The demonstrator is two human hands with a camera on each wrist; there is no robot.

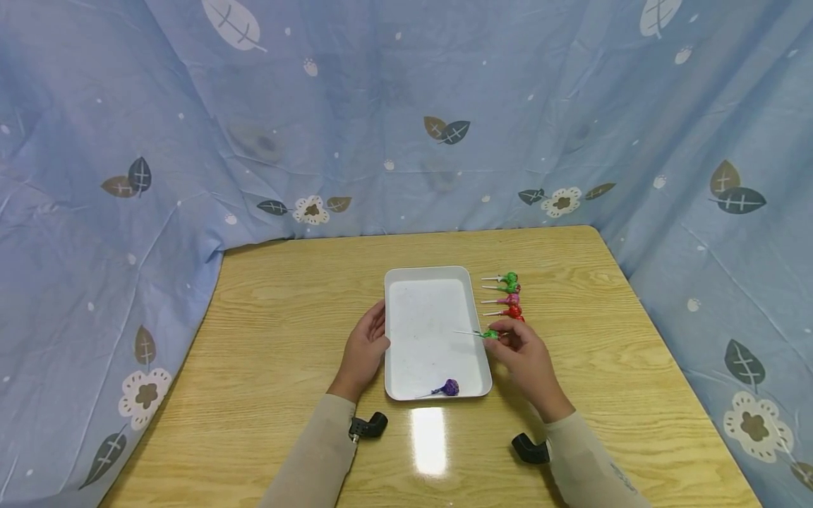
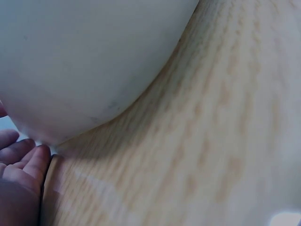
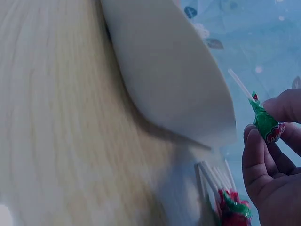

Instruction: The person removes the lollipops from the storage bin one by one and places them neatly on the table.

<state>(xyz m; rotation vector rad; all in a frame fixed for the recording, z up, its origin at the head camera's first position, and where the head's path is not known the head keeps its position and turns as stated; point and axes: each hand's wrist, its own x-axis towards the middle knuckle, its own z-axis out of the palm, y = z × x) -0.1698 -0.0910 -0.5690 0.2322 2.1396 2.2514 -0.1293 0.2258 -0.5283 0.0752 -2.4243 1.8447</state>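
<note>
A white rectangular tray (image 1: 425, 303) lies on the table, with one purple-wrapped lollipop (image 1: 450, 387) near its front edge. Against the tray's left side rests my left hand (image 1: 363, 353), its fingers extended along the wall; the left wrist view shows those fingertips (image 2: 43, 151) at the tray's lower edge. Over the right rim, my right hand (image 1: 526, 358) pinches a green-wrapped lollipop (image 3: 266, 123) by its head between thumb and fingers. Its white stick points left, above the tray floor. Beyond that hand lies a row of lollipops, including a red one (image 1: 513, 310) and a pink one (image 1: 513, 299).
Two green-wrapped lollipops, one of them this green one (image 1: 511, 277), end the row at the back, sticks toward the tray. Another red one is partly hidden by the right hand. A blue patterned curtain (image 1: 368, 127) borders the wooden table (image 1: 286, 317) at the back and sides.
</note>
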